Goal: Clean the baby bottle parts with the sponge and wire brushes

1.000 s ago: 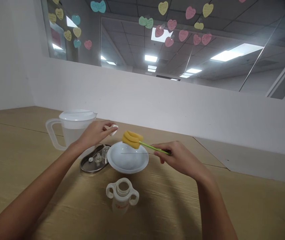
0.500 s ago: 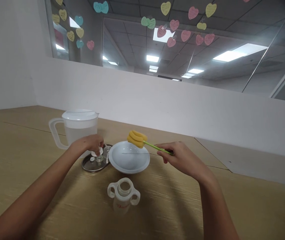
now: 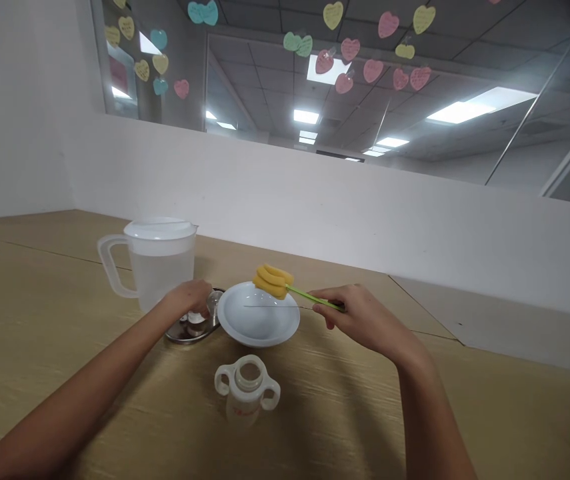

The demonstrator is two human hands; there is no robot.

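Note:
My right hand [image 3: 352,310] is closed around the thin green handle of a brush with a yellow sponge head [image 3: 273,281]. The sponge hangs over the back of a white bowl [image 3: 259,323]. My left hand [image 3: 195,298] is over an oval metal tray [image 3: 185,338], its fingertips beside a clear dome-shaped cap [image 3: 215,302]. These fingers are mostly hidden, so their grip is unclear. Small white and clear bottle parts [image 3: 196,321] lie under that hand. In front of the bowl stands a baby bottle [image 3: 245,393] with two handles and an uncovered mouth.
A lidded translucent pitcher [image 3: 159,267] with liquid in it stands behind the left hand, its handle pointing left. The wooden table [image 3: 115,433] runs back to a white wall [image 3: 285,193] below a window with heart-shaped notes.
My left hand has moved slightly right over the tray, from the white bottle part towards the clear cap. The sponge brush has dipped a little; bowl, bottle and pitcher stay put.

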